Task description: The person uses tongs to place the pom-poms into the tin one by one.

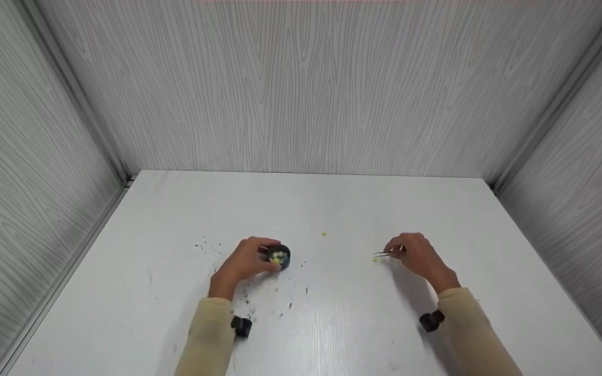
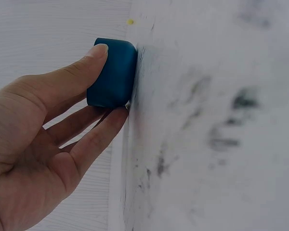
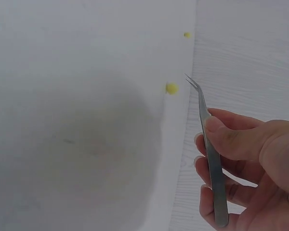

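Note:
My left hand (image 1: pixel 243 261) holds a small dark blue cup (image 1: pixel 285 252) between thumb and fingers, at the table surface. Several pale yellow balls (image 1: pixel 278 257) lie inside it. In the left wrist view the thumb presses one side of the blue cup (image 2: pixel 113 74). With my right hand (image 1: pixel 417 256) I pinch metal tweezers (image 3: pixel 213 168) that have bent, pointed tips, slightly parted with nothing between them. Close to those tips a yellow ball (image 3: pixel 171 88) rests on the table. Another yellow ball (image 1: pixel 324 234) lies farther back, between the two hands.
Dark specks and smudges (image 1: pixel 246 300) are scattered over the white table (image 1: pixel 332 324) around and in front of the left hand. Grey wood-grain panels (image 1: pixel 301 94) enclose the table at the back and both sides.

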`<state>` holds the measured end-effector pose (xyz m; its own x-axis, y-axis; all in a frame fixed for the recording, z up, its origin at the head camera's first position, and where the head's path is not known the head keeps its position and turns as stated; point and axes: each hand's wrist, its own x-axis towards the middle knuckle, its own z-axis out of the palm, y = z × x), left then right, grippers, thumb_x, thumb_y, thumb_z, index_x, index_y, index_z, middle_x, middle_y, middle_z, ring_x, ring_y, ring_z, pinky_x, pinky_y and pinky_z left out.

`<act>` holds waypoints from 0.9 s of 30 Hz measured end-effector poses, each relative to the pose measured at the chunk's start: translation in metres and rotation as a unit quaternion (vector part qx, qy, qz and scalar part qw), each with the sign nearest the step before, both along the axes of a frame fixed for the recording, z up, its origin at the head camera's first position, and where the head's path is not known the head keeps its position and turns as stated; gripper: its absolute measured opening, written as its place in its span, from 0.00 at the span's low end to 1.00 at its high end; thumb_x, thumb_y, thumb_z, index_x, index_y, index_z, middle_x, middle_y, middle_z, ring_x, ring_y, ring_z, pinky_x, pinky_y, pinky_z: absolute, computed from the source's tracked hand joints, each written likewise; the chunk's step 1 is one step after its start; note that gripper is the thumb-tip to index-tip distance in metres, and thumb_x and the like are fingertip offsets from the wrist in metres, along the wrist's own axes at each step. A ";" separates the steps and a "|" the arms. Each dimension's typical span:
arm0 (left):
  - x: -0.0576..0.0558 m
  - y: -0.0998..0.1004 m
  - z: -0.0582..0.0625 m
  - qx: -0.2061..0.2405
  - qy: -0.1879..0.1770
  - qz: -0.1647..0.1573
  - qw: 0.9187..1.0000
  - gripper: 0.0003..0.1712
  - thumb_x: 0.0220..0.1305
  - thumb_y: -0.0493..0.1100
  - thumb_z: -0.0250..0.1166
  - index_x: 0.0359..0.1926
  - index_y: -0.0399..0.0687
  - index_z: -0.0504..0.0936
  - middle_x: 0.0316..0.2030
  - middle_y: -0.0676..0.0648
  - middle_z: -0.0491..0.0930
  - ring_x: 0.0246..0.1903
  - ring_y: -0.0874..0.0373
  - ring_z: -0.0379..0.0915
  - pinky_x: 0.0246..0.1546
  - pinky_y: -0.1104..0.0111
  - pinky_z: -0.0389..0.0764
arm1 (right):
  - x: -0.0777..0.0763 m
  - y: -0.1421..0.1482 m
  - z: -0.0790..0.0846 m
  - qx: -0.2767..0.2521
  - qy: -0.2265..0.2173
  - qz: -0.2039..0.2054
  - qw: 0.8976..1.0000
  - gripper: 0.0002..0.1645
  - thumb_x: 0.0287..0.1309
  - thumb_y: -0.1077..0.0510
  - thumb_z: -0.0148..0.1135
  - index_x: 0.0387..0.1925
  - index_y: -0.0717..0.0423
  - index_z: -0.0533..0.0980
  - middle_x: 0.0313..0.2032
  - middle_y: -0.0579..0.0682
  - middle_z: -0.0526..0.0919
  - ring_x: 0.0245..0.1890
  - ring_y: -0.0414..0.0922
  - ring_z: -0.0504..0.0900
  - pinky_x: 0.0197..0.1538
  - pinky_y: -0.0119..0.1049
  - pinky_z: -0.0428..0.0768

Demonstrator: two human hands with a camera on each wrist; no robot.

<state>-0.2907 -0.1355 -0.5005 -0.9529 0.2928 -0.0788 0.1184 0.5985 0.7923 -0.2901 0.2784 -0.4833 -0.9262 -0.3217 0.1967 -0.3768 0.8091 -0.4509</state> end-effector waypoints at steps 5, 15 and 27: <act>0.001 0.000 0.000 0.005 -0.003 0.002 1.000 0.34 0.59 0.38 0.77 0.67 0.50 0.80 0.61 0.41 0.81 0.61 0.43 0.80 0.64 0.48 0.80 | 0.001 0.004 -0.004 0.000 0.013 0.009 1.000 0.10 0.58 0.72 0.69 0.35 0.57 0.89 0.31 0.53 0.88 0.33 0.48 0.83 0.37 0.41 0.82; 0.000 -0.001 -0.003 0.008 0.007 0.002 1.000 0.33 0.59 0.38 0.77 0.66 0.49 0.80 0.61 0.41 0.81 0.61 0.43 0.80 0.64 0.49 0.80 | -0.001 0.008 -0.013 -0.002 0.009 -0.006 1.000 0.09 0.58 0.72 0.69 0.35 0.58 0.89 0.31 0.54 0.88 0.34 0.48 0.83 0.39 0.41 0.81; -0.001 -0.001 -0.002 0.008 0.006 0.000 1.000 0.33 0.59 0.38 0.77 0.66 0.50 0.80 0.62 0.41 0.80 0.61 0.43 0.79 0.64 0.48 0.79 | -0.002 0.008 -0.011 -0.015 0.035 -0.012 0.999 0.09 0.57 0.72 0.70 0.34 0.57 0.90 0.31 0.55 0.88 0.33 0.46 0.82 0.38 0.37 0.79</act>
<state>-0.2914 -0.1366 -0.5023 -0.9535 0.2948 -0.0633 0.1280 0.5859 0.8002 -0.2924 0.2869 -0.4942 -0.9173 -0.2921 0.2708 -0.3886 0.8049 -0.4484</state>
